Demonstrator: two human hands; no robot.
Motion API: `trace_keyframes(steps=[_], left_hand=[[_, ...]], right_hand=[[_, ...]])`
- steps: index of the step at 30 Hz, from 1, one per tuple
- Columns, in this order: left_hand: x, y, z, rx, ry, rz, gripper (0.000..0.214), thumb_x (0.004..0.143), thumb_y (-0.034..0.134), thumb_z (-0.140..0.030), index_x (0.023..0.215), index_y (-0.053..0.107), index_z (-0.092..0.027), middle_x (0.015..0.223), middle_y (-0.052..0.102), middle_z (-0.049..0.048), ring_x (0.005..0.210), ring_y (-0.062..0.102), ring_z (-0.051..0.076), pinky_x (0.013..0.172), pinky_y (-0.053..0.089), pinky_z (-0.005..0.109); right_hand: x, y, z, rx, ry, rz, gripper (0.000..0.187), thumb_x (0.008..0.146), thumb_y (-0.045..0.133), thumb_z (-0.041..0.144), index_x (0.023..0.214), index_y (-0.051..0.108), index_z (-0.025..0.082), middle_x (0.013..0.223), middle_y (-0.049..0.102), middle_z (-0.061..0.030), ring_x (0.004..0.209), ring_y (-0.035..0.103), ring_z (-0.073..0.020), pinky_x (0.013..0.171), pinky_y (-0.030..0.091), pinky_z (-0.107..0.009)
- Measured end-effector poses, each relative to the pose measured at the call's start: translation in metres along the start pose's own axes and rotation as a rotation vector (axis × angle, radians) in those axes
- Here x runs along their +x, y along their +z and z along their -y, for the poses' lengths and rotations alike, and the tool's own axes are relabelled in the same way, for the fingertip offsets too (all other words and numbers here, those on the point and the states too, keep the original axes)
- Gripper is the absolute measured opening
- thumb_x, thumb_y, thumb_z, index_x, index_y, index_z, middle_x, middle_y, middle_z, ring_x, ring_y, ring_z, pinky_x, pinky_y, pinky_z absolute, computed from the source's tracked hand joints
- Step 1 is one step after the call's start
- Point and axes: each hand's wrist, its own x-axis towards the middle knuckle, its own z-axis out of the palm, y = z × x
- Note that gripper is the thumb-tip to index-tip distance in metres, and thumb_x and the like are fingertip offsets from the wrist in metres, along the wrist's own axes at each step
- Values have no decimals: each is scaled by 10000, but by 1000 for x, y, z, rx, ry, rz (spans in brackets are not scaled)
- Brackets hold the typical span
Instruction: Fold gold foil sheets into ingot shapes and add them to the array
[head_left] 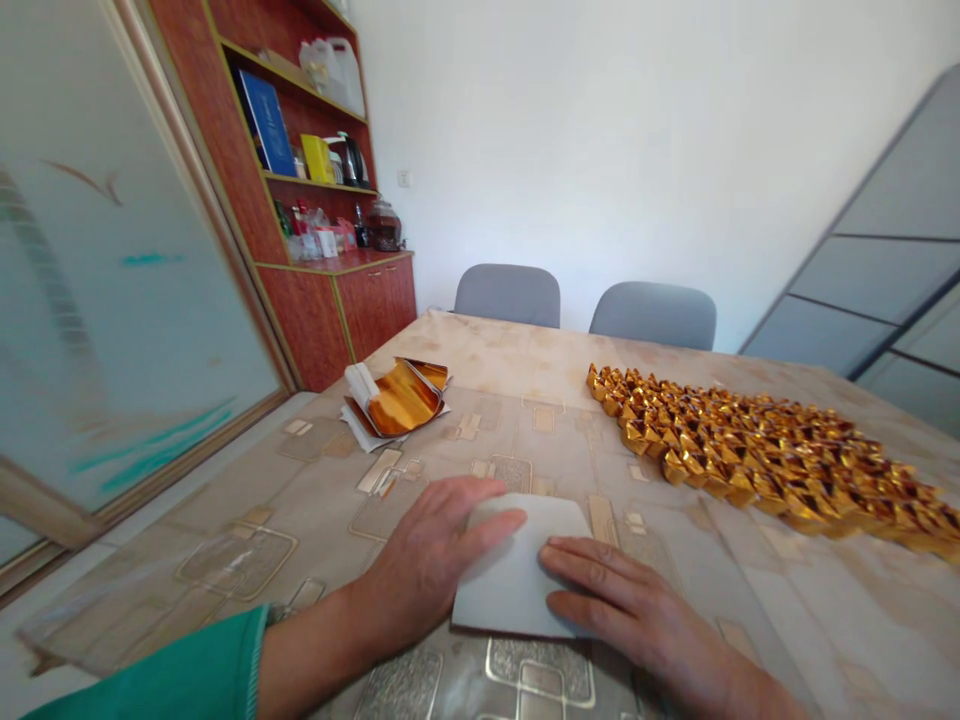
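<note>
A folded sheet of paper point(517, 570), white side up, lies flat on the table point(315, 500) in front of me. My left hand point(427, 560) rests on its left edge with fingers stretched out flat over the paper. On the sheet's right part my right hand point(622, 610) presses down, fingers also extended and flat. Neither hand grips anything.
A stack of gold foil sheets point(397, 398) lies further back at the left. Many folded gold paper ingots point(757, 455) lie in rows across the right of the table. Two grey chairs point(510, 293) stand behind it. A red cabinet point(322, 200) and a glass sliding door point(112, 300) are at the left.
</note>
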Motion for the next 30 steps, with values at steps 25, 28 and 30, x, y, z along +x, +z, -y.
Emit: trace_keyframes(steps=[25,28,30], left_hand=[[10,8,-12,-520,-187,374,129,917,508,-220,928,631,-182,883,693,31,831,639,156,768,494,265],[13,11,-13,-552,-242,321,106,880,560,-202,971,614,-194,952,695,35,875,646,161,782,512,278],[14,14,-10,-541,-286,248,266,852,596,-190,1116,569,-203,1116,673,64,1015,631,185,873,514,328]], right_hand=[[-5,-9,-3,365,458,-10,198,920,538,339,1045,663,249,974,703,-70,890,632,-235,758,501,-351],[9,-4,-9,384,591,-49,266,931,501,308,739,658,212,702,668,-32,657,593,-187,595,430,-297],[14,0,-14,337,653,-57,234,897,537,280,698,635,205,657,649,-23,612,570,-181,562,395,-289]])
